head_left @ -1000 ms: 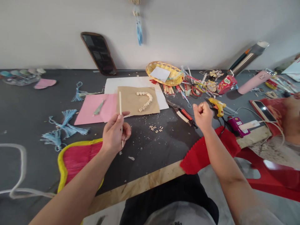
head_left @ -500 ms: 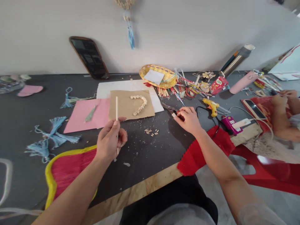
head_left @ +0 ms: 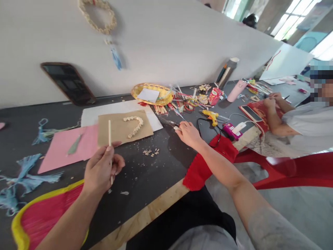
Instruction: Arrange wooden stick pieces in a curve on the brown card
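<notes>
My left hand (head_left: 102,168) pinches a thin pale stick (head_left: 109,133) and holds it upright above the dark table (head_left: 145,173). My right hand (head_left: 188,133) lies closed over the handles of the cutting pliers (head_left: 170,122), whose metal jaws stick out to its left. Between my hands lie small cut stick pieces (head_left: 151,152). Behind them a brown card (head_left: 117,130) carries a curved row of such pieces (head_left: 135,124). A pink sheet (head_left: 62,149) lies left of the card.
A yellow basket (head_left: 153,93), loose sticks, a yellow glue gun (head_left: 210,116) and a pink device (head_left: 230,130) crowd the back right. Red cloth (head_left: 208,159) hangs over the table edge. Blue tassels (head_left: 23,173) lie at left. Another person (head_left: 299,118) sits at right.
My right hand came down from the air onto the pliers and closed on them. My view swung to the right and tilted. The left hand kept the stick upright.
</notes>
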{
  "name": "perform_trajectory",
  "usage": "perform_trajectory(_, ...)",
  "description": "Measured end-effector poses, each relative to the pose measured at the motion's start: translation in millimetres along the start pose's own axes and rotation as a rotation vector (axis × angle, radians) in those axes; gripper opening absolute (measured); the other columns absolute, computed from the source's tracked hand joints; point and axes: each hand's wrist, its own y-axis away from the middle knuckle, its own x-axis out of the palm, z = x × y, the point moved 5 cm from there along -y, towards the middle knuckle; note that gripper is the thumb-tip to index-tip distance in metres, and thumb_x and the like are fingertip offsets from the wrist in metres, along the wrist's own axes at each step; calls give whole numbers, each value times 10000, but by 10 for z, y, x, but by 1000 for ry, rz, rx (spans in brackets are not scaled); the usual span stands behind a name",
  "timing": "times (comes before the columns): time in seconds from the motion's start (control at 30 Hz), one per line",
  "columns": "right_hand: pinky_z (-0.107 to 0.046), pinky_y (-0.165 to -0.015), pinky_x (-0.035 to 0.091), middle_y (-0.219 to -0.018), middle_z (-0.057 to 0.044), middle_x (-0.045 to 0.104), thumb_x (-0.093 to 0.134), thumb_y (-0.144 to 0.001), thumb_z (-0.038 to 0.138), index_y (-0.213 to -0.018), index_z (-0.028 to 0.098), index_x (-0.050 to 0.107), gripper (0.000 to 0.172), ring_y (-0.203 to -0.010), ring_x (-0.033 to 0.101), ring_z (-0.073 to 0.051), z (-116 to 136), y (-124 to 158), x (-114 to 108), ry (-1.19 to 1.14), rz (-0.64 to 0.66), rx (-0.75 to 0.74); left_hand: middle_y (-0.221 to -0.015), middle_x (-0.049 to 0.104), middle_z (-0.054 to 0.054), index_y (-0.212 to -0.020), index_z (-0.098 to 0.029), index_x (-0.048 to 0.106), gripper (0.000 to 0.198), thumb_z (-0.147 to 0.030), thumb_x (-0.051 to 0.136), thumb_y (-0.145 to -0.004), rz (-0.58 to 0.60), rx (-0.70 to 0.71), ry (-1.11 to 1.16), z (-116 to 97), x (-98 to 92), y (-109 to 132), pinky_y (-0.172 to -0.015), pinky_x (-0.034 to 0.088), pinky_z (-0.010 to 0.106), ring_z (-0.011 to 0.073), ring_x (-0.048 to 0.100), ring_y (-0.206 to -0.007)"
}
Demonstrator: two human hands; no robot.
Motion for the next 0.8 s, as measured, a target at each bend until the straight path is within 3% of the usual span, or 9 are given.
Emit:
perform_trajectory(0.1,-377,-923,460,-1135,-140,601,473,-949,346,-943,158,587,220,-1043,587,-232,-123,-22,-193,-244,-78,90,-470,586,-27,-1000,-172,599,254,-366,623,-838,12,6,44,-10,-2,9,-364,323,161,62,361,-346)
perform_trajectory(0.17,-344,-827,508,-1062,-102,614,502,-923,421,-971,179,556,252,-938,619,-198,-172,-29,-328,-549,-116,152,-562,625,-10,-944,-165,619,234,-336,677,-794,28,4,65,-11,10,20,-399,359,174,62,398,-402)
perform_trajectory(0.23,-303,-727,540,-996,-52,613,591,-856,457,-1018,206,522,306,-845,630,-165,-162,-32,-433,-927,-128,196,-663,644,-2,-927,-168,640,246,-328,717,-757,50,15,37,-27,40,39,-382,314,169,53,397,-433)
perform_trajectory(0.33,-274,-698,565,-1061,-9,592,736,-722,329,-957,237,498,347,-868,643,-145,-34,-33,-539,-1428,-103,190,-739,641,1,-978,-188,659,296,-386,713,-765,98,86,-85,-117,119,78,-366,229,174,48,372,-453)
perform_trajectory(0.4,-295,-731,576,-1134,-2,582,730,-692,230,-903,237,499,313,-930,647,-158,90,-31,-563,-1648,-6,170,-734,643,9,-1012,-193,658,328,-457,646,-818,116,178,-183,-227,170,100,-394,258,191,61,367,-465)
perform_trajectory(0.53,-359,-765,590,-1208,-1,591,647,-709,148,-995,275,546,328,-1004,632,-192,278,-36,-570,-1783,186,142,-755,659,18,-1070,-212,654,362,-494,519,-888,101,404,-477,-483,232,102,-486,359,230,100,408,-499)
perform_trajectory(0.67,-369,-780,590,-1186,5,609,648,-708,148,-1029,301,566,365,-1068,620,-215,391,-87,-570,-1759,249,41,-893,720,53,-999,-224,676,287,-424,507,-883,-7,713,-839,-669,295,76,-644,439,278,184,597,-712)
perform_trajectory(0.8,-357,-791,579,-1075,-7,635,700,-685,156,-973,269,583,330,-1062,624,-223,429,-119,-406,-1805,292,45,-833,747,68,-948,-224,701,227,-322,505,-885,-48,1097,-1010,-639,406,93,-764,461,351,236,624,-762)
